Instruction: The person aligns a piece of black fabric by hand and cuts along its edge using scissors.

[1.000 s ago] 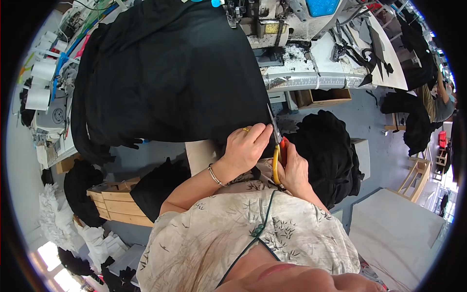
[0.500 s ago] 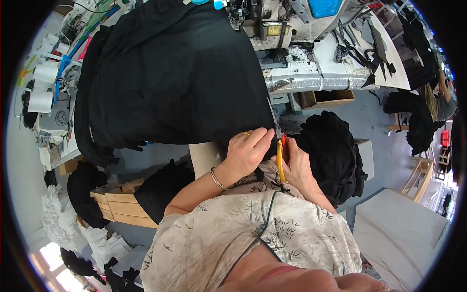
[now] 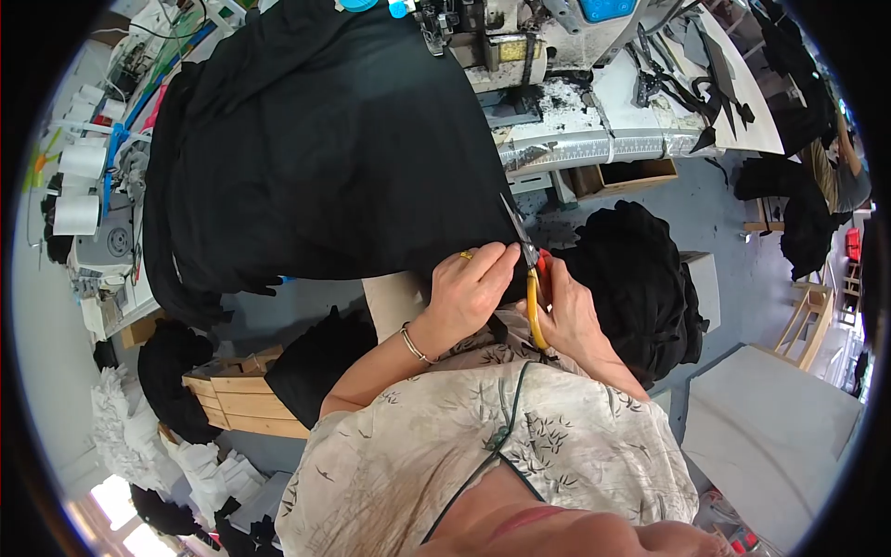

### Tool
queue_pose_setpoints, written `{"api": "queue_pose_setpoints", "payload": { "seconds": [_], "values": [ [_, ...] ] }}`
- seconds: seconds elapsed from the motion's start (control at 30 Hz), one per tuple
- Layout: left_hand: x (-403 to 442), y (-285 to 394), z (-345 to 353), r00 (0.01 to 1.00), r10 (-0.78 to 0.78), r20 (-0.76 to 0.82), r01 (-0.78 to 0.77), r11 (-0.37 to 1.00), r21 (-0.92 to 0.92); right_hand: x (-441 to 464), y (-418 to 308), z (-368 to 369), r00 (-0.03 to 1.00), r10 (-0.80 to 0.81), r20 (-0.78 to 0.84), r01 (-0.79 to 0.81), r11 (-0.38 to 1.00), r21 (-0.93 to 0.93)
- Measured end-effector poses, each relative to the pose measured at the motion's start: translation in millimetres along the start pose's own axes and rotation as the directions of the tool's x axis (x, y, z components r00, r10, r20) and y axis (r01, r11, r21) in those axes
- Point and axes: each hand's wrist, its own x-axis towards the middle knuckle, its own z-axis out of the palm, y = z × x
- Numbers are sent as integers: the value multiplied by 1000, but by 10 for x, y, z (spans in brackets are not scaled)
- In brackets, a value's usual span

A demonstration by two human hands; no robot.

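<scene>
A wide sheet of black fabric (image 3: 325, 167) spreads over the sewing table and hangs down toward my body. At its lower right corner, my left hand (image 3: 471, 290) pinches the edge between thumb and fingers. My right hand (image 3: 571, 311) is closed around the handles of a pair of scissors (image 3: 535, 311), one yellow and one red. The metal blades point up and away from me along the fabric's right edge, close to my left fingertips. Whether cloth lies between the blades is hard to see.
A sewing machine (image 3: 510, 46) stands above the fabric, its bed dusted with dark lint. Black scraps (image 3: 682, 88) lie on the table at right. A black cloth pile (image 3: 636, 288) is beside my right arm, and a wooden crate (image 3: 251, 399) is at lower left. Another person (image 3: 846, 172) appears far right.
The scissors have tilted a little, and their blades now show more plainly against the fabric edge. My left hand keeps its pinch. The whole view has shifted slightly.
</scene>
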Motion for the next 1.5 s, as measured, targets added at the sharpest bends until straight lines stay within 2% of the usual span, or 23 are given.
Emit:
{"api": "queue_pose_setpoints", "payload": {
  "seconds": [0.13, 0.33, 0.7, 0.93, 1.13, 1.33, 1.5],
  "values": [
    [-7, 2, -16, 1000, -10, 2, 10, 1000, -10, 63, -10, 49, 1000, 1, -17, -1, 1000, -23],
    [-13, -9, -23, 1000, -20, 10, 21, 999, -34, 34, 56, 143, 997, 67, -29, -65, 996, 68],
    [-41, -28, -63, 999, -25, 44, 27, 998, -48, 209, -26, -18, 998, -58, 24, 58, 998, 35],
    [-26, -21, -74, 998, -32, 51, 35, 997, -63, 297, -93, -22, 998, -54, -35, 53, 999, -12],
    [-27, -13, -74, 998, -34, 52, 37, 997, -60, 255, -116, -44, 998, -35, -55, 42, 991, 131],
    [-30, -23, -52, 999, -24, 24, 26, 996, -81, 419, -154, -94, 998, -54, -10, 54, 998, 30],
    [-53, -36, -76, 999, -24, 25, 26, 996, -80, 496, -148, -68, 997, -77, -26, 78, 995, 61]
  ]
}}
